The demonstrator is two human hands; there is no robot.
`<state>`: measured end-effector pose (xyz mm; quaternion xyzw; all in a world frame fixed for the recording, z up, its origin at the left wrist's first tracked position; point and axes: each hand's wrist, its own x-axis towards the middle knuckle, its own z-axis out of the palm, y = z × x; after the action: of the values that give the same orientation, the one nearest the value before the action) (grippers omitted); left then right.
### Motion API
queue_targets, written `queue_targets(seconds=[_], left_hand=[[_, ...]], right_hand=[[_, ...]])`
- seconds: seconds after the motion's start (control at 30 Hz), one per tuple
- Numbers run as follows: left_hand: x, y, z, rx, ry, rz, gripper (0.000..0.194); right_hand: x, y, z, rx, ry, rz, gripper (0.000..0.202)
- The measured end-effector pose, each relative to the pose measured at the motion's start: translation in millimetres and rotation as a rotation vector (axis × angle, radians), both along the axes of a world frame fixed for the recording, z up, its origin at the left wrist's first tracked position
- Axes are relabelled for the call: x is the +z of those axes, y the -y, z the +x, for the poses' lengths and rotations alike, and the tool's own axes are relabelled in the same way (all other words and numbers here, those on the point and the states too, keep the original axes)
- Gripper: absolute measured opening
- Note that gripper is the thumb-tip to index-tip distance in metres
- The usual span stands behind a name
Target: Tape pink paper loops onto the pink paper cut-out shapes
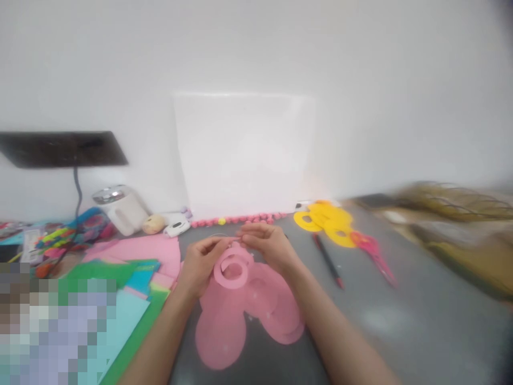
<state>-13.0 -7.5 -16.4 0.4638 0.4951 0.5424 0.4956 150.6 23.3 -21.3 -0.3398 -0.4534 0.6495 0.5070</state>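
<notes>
A pink ring [231, 271] is pinched by the left hand [200, 263] and right hand [267, 245]; pink discs [248, 310] lie at 6 o'clock, scissors [374, 255] at 3.

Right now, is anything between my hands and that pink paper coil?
Nothing visible. The left hand and right hand both already touch the pink paper coil, holding it above the pink paper petals on the grey table.

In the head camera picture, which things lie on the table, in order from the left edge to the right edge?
Coloured paper sheets → left hand → pink paper ring → right hand → pencil → yellow paper rings → pink scissors → wire basket.
</notes>
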Motion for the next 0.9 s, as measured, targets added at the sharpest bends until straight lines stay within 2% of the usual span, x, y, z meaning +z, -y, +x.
queue_targets(seconds=[0.27,0.9], left_hand=[[-1.2,0.7,-0.4,-0.006,0.004,0.000,0.022],[-0.8,1.0,-1.1,-0.030,0.032,-0.012,0.022]], right_hand=[[0.2,0.2,0.8,-0.018,0.003,0.013,0.029],[2.4,3.3,-1.0,-0.067,0.093,0.029,0.035]])
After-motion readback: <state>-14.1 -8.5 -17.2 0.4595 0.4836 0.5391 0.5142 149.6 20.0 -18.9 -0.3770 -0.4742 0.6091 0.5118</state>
